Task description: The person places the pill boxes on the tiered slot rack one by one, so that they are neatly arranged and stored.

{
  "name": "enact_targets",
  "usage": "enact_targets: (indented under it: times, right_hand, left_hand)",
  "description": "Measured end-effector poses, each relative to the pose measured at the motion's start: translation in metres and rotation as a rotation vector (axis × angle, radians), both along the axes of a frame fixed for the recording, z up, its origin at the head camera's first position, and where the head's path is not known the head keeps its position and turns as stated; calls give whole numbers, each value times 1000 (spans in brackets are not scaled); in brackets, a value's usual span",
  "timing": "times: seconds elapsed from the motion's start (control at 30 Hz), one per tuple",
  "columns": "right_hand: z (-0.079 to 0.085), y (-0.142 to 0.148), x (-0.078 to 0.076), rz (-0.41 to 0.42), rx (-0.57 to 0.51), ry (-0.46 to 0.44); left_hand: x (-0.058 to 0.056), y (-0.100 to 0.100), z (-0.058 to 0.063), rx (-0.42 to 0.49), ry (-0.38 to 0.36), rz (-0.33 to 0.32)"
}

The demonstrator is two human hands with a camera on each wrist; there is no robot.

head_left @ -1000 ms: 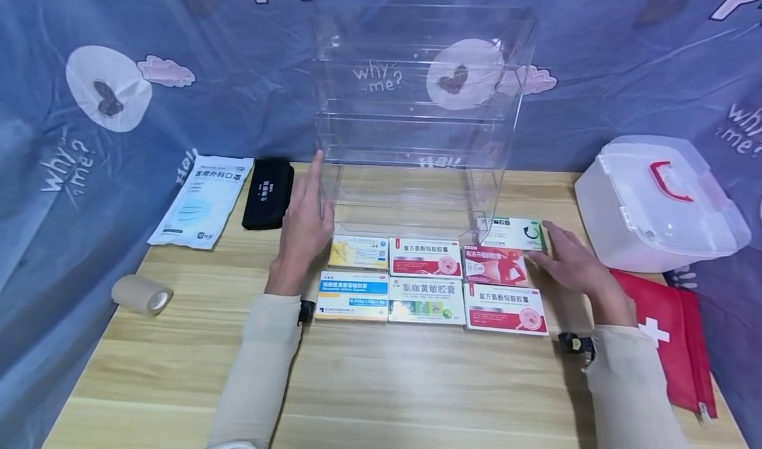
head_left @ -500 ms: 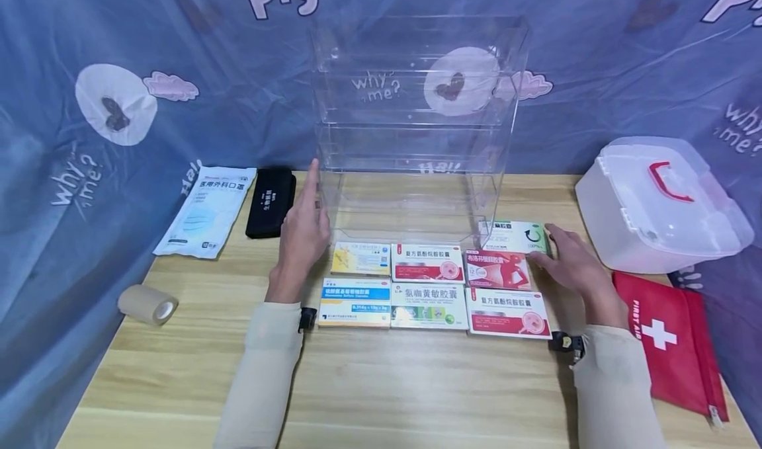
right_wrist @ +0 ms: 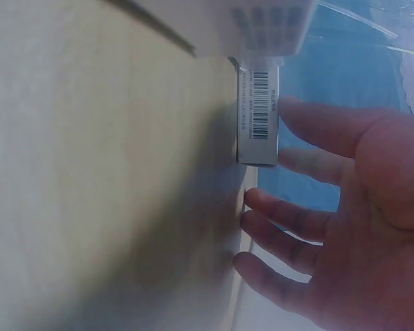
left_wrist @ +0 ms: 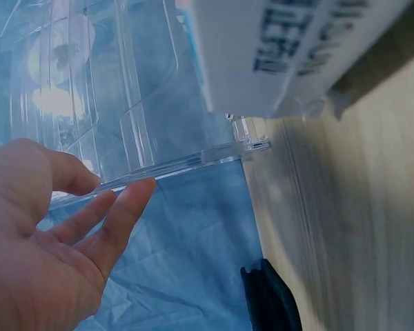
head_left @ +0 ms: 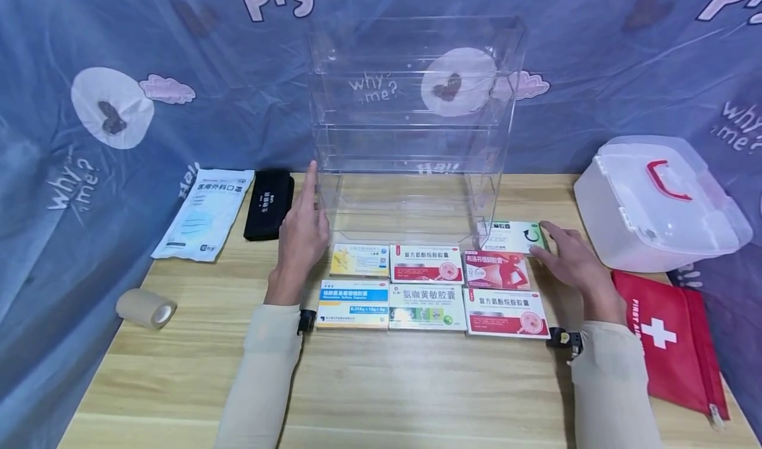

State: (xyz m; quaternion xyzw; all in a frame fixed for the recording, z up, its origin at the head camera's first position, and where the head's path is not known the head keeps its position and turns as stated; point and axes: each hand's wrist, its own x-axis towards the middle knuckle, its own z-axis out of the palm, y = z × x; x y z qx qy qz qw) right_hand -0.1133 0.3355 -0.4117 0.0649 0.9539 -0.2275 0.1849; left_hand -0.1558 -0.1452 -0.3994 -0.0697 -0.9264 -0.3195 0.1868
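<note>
My left hand stands at the left side of a clear acrylic rack, its fingers fairly straight. In the left wrist view the thumb and fingertips lie right at the rack's edge. My right hand rests beside the right end of a green-and-white medicine box, thumb and index finger extended at its end. The right wrist view shows the box's barcode end near the thumb, the other fingers spread and holding nothing. In front of the rack, several medicine boxes, including a white-and-green box, lie in two rows.
A mask packet and a black case lie at the left, with a tan bandage roll nearer. At the right stand a white lidded box with a red handle and a red first-aid pouch. A printed cloth hangs behind.
The head view has tilted slightly, so the scene sits a little lower than one second ago. Both hands stay at the rack and the green-and-white box, which look unmoved.
</note>
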Motion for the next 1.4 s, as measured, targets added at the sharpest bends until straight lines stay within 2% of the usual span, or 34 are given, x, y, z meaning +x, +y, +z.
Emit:
enact_targets:
  times: [0.3,0.67,1.07,1.4]
  right_hand:
    - [0,1,-1,-7,-29,-2]
    - [-6,4,-4,-15,-151,23]
    - [-3,2,-3,-93,-260,66]
    - [-5,2,0,-118,-289,76]
  left_hand:
    - [1,0,-2,-7,7,4]
    - [0,0,-3,-13,13,1]
    - [-1,0,-5,-21,7,6]
    - [-1,0,-5,-25,16,4]
